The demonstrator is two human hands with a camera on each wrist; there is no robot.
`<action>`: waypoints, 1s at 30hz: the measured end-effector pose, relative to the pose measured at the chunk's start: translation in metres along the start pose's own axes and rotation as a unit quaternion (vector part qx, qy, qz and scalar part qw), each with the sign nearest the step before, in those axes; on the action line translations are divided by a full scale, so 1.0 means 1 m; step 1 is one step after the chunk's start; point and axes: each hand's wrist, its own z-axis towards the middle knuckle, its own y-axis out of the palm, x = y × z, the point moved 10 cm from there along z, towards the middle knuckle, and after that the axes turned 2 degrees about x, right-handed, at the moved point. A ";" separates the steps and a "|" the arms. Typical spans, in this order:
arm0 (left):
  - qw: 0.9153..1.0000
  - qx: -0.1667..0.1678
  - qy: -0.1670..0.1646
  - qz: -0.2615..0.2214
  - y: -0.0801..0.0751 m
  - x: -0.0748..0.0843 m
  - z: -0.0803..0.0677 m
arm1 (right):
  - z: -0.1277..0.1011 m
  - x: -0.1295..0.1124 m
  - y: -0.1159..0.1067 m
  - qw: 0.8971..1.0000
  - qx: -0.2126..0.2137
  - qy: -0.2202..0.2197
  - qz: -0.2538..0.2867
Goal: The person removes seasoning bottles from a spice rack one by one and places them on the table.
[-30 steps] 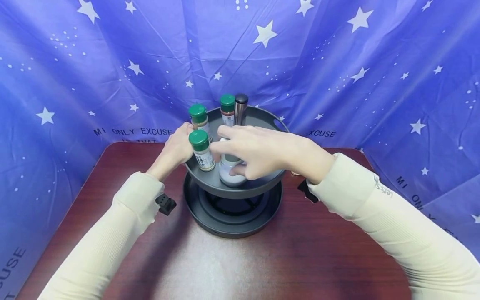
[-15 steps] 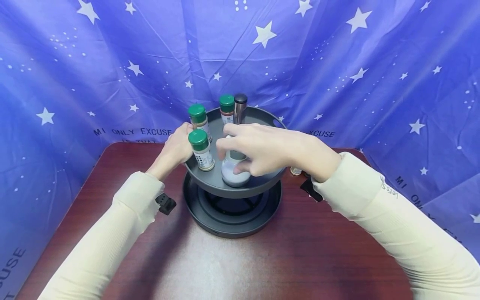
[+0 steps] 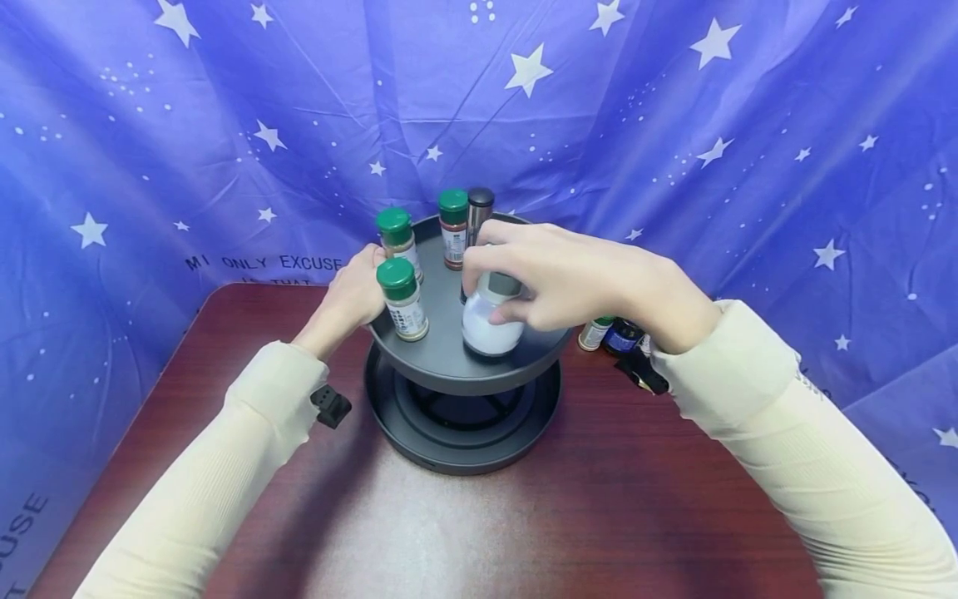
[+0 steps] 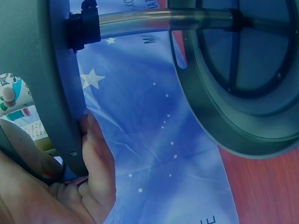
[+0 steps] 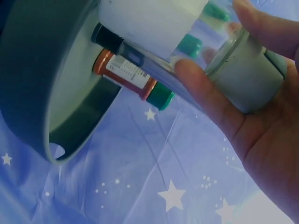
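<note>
While the upper tray (image 3: 449, 366) is steadied at its rim by curled left hand (image 3: 352, 295) fingers | salt shaker (image 3: 491, 326) is pinched upright by right hand (image 3: 569, 279) fingers.

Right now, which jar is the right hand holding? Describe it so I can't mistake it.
Find the two-tier grey turntable rack on the dark red table. On its upper tray, at the front right, the right hand grips a round glass shaker. Unlike the green-capped spice bottles, it holds white powder under a grey top.
</note>
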 end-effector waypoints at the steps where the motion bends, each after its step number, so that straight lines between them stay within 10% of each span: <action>1: 1.000 0.000 -0.001 0.000 0.000 0.000 0.000 | -0.001 0.002 -0.001 1.000 0.001 0.003 -0.001; 30: 1.000 -0.001 0.005 0.002 -0.001 0.002 -0.002 | -0.028 0.035 -0.025 0.995 0.005 0.097 -0.018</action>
